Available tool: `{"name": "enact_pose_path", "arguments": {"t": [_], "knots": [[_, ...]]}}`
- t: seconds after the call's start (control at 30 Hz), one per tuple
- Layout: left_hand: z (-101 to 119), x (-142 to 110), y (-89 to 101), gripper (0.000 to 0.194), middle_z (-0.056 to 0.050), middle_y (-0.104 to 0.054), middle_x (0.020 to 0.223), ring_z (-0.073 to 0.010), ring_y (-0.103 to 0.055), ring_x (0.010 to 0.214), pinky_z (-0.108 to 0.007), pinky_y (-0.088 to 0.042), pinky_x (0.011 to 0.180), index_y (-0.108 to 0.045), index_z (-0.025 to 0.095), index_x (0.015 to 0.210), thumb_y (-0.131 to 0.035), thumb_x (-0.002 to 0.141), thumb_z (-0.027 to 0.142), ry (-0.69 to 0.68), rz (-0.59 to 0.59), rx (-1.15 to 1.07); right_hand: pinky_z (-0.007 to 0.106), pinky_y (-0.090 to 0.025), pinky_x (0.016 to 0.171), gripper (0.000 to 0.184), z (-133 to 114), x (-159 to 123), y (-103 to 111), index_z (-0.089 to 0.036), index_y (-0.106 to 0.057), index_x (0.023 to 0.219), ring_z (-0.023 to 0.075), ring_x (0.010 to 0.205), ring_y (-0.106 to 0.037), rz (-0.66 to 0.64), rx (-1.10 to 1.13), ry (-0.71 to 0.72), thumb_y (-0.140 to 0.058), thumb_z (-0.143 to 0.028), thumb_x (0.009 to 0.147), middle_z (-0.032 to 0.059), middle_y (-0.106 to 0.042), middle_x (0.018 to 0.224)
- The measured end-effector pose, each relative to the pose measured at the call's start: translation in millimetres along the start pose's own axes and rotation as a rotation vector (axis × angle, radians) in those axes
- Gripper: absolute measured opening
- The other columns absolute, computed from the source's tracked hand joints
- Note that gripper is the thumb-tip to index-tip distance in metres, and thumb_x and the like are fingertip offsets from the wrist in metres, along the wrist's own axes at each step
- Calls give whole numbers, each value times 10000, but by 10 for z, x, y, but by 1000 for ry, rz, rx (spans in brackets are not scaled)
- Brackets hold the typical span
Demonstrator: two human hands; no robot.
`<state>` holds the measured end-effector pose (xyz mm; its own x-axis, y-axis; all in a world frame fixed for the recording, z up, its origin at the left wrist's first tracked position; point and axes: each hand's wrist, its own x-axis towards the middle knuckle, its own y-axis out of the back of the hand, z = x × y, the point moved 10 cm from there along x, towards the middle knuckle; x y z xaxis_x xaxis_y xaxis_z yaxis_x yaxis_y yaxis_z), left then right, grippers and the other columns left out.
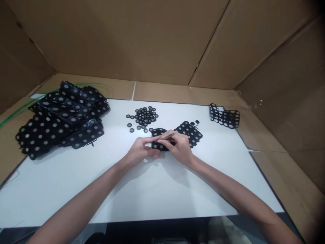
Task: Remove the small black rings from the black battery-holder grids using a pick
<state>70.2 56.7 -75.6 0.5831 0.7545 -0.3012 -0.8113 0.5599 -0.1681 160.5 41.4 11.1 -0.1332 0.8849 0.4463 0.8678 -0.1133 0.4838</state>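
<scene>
Between my hands is a small black perforated mat (pixel 157 145) set with grey round discs. My left hand (pixel 140 151) grips its near side with the fingers stretched across it. My right hand (pixel 179 146) pinches a slim metal tool, perhaps tweezers (pixel 168 135), whose tip lies over the mat. Just beyond that hand lies a larger black mat with grey discs (pixel 190 134), partly hidden by my right hand. Loose small black rings with grey centres (pixel 143 118) form a heap beyond my hands.
A large heap of black disc-studded mats (pixel 61 117) lies on the left of the white board (pixel 162 189). A curled black lattice (pixel 224 117) stands at the far right. Green wires (pixel 96 86) trail behind the heap. Cardboard walls (pixel 119 40) surround the board.
</scene>
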Motion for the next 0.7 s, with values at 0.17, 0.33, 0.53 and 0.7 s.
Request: {"name": "enact_pose_path", "arguments": {"t": [0.17,0.33,0.53,0.7], "knots": [[10,11,29,604,-36,-665,712,-96,-545,483,-243,-455,507,-518,178,1217,-654,629,159,9,-20,183,240,-498,592,94,102,33,8,-181,-581,703,131,682,-598,-21,75,-128,-568,-233,780,24,-632,757],[264,-15,63,498,22,-588,643,-73,-432,516,-206,-367,506,-622,231,1091,-676,597,195,-193,7,417,239,-497,565,105,183,49,15,-174,-574,749,131,653,-598,-43,157,-259,-571,-276,773,23,-623,758],[237,-33,20,471,60,-416,496,-65,-309,459,-199,-245,435,-557,183,1177,-578,711,253,-130,-19,342,242,-482,603,89,66,47,-8,-180,-550,746,130,700,-574,-75,83,-153,-540,-251,799,29,-605,792],[160,-9,94,481,81,-372,431,-53,-276,401,-193,-220,400,-573,164,1154,-604,681,245,-81,31,380,257,-476,644,57,57,50,57,-199,-488,798,123,706,-550,-13,159,-152,-479,-241,835,16,-553,788]]}}
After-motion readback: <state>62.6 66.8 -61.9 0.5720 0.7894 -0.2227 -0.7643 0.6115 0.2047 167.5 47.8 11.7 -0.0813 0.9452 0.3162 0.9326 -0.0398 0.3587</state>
